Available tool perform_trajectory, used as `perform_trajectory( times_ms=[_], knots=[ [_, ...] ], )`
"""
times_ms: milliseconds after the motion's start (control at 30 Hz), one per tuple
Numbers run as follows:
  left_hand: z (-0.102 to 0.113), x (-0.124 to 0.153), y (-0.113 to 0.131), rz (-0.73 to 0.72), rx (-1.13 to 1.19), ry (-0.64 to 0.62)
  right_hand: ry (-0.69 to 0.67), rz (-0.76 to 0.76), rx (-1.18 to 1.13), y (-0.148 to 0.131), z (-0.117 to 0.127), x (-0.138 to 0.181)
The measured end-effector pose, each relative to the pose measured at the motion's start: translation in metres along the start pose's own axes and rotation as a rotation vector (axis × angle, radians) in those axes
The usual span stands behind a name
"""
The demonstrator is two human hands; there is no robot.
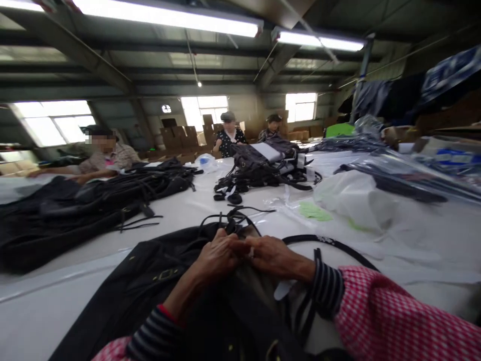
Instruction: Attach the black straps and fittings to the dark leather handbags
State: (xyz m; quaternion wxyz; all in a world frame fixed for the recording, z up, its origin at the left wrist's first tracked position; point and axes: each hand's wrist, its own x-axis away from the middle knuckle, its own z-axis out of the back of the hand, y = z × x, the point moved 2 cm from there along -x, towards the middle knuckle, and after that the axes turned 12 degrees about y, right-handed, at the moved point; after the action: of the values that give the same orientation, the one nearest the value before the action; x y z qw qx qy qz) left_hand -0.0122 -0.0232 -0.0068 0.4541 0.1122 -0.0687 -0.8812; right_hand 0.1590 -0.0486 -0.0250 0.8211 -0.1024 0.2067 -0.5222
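Observation:
A black garment (150, 271) with small brass-coloured fittings lies spread in front of me on the table. Both hands meet at its upper edge, beside a tangle of thin black cords (233, 215). My left hand (221, 253) has its fingers bent and pressed on the cloth near the cords. From the right, my right hand (272, 255) pinches the same edge, its fingertips touching the left hand. What lies between the fingertips is hidden. A white tag (283, 289) hangs below my right wrist, and a black strap (334, 243) curves away behind it.
Folded black garments (93, 205) lie at the left, near a seated co-worker (108, 153). A pile of black items with straps (263, 160) stands mid-table, with two more people behind it. Clear plastic bags (409, 175) and crumpled white wrapping (356, 200) cover the right side.

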Motion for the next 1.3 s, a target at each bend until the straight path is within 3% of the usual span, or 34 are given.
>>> perform_trajectory(
  times_ms=[300, 433, 567, 767, 933, 1133, 1300],
  knots=[
    [0.006, 0.003, -0.009, 0.049, 0.269, 0.06, -0.087, 0.081, -0.17, 0.001, 0.003, -0.004],
    [0.011, 0.004, -0.008, 0.037, 0.125, 0.033, -0.012, 0.081, -0.151, 0.002, -0.003, -0.001],
    [0.011, 0.005, -0.005, -0.023, -0.063, 0.021, -0.024, 0.086, -0.072, 0.001, -0.009, 0.004],
    [0.004, 0.004, 0.007, -0.002, -0.223, -0.008, 0.017, 0.083, 0.029, 0.004, -0.018, 0.005],
    [0.004, 0.001, 0.004, 0.071, -0.141, -0.019, 0.022, 0.073, 0.044, 0.005, -0.016, -0.002],
    [0.005, 0.0, -0.006, 0.04, 0.061, -0.004, -0.047, 0.063, -0.098, 0.004, -0.009, -0.004],
    [0.005, 0.0, -0.006, 0.088, 0.139, 0.017, 0.041, 0.048, -0.105, 0.002, -0.011, 0.0]
  ],
)
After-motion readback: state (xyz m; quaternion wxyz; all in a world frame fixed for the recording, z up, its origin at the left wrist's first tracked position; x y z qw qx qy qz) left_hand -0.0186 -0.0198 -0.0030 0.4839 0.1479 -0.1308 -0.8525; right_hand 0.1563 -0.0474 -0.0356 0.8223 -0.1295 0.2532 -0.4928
